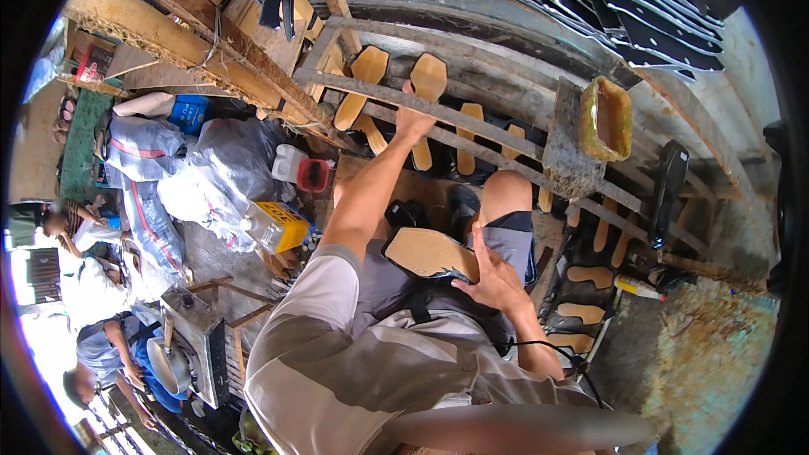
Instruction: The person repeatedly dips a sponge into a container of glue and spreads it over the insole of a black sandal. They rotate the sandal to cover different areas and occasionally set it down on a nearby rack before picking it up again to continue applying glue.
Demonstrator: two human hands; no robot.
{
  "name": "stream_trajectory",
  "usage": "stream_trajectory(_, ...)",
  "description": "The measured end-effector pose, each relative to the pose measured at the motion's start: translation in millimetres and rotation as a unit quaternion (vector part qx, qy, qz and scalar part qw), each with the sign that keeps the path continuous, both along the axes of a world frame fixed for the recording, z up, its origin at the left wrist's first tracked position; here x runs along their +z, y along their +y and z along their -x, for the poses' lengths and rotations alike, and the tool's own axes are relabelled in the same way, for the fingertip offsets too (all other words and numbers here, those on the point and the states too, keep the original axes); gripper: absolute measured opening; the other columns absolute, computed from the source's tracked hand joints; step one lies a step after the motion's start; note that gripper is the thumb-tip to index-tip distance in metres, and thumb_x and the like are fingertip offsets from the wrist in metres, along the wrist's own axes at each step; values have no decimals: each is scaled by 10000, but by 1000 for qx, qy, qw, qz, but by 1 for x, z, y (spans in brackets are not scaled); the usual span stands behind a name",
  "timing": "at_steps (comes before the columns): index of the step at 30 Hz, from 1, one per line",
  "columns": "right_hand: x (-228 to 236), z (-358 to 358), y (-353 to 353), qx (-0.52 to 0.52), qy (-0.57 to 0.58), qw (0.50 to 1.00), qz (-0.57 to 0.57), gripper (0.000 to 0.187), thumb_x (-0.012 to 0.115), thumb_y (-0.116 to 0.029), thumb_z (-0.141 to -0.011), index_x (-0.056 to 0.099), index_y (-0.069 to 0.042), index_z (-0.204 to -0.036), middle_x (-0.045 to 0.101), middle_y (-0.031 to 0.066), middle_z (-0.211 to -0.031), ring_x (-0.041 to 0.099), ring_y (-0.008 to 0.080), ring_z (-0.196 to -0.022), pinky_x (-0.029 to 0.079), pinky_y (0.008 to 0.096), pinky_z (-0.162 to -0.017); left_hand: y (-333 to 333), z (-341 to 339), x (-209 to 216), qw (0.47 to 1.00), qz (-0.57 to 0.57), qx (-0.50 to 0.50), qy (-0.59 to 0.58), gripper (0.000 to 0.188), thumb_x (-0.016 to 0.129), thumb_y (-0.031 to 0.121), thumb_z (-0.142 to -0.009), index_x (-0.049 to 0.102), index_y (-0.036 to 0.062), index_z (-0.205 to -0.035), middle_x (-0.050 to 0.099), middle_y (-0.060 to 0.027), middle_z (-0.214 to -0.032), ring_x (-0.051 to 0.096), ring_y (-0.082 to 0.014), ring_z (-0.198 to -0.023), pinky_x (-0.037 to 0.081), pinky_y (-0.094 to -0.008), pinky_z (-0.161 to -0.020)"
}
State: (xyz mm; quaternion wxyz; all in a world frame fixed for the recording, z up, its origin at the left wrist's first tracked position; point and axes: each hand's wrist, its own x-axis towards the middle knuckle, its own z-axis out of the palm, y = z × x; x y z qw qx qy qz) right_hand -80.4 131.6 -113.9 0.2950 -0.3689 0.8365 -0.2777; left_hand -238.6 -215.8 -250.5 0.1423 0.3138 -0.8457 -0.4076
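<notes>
Across my lap lies an upturned black shoe upper with a flat tan insole (pixel 428 254) facing up. My right hand (pixel 497 280) grips its right end, thumb and fingers on either side. My left arm stretches forward to the wooden rack, where my left hand (pixel 412 120) is closed round the narrow middle of another tan-insoled shoe (pixel 429 77). Part of that shoe is hidden behind the hand. Just left of it, a similar shoe (pixel 369 65) leans against the rail.
More tan-insoled shoes (pixel 468 136) stand along the wooden rail (pixel 497 120). A crusted yellow tub (pixel 606 120) sits on a ledge at right. Black strips (pixel 607 8) hang overhead. At left are plastic sacks (pixel 227 168), a yellow container (pixel 276 226) and other people (pixel 118 345).
</notes>
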Motion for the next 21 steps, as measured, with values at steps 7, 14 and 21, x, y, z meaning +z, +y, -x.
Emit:
stream_trajectory(7, 7, -1, 0, -1, 4, 1000, 27, 1238, 869, -281, -788, -3, -100, -1650, 616, 276, -1260, 617, 452, -1155, 512, 472, -983, -30, 7, -17, 994, 60, -5, -90, 1059, 748, 434, -794, 196, -35, -1566, 502, -352, -1427, 568, -474, -1262, 475, -504, -1060)
stream_trajectory(14, 27, -1, 8, -39, 31, 998, 39, 1252, 879, -297, -782, -3, -101, -1648, 624, 267, -1267, 625, 461, -1143, 517, 473, -984, -29, -3, 1, 984, 52, -32, -170, 934, 635, 549, -858, 294, 93, -1599, 406, -226, -1581, 369, -458, -1444, 310, -590, -1172)
stream_trajectory(21, 54, 11, 12, -85, 30, 994, 67, 1285, 899, -262, -763, -17, -64, -1641, 628, 255, -1275, 630, 465, -1143, 528, 455, -966, -12, -25, 32, 988, 98, -11, -117, 871, 640, 500, -892, 315, 117, -1604, 249, -185, -1675, 135, -398, -1562, 113, -636, -1230)
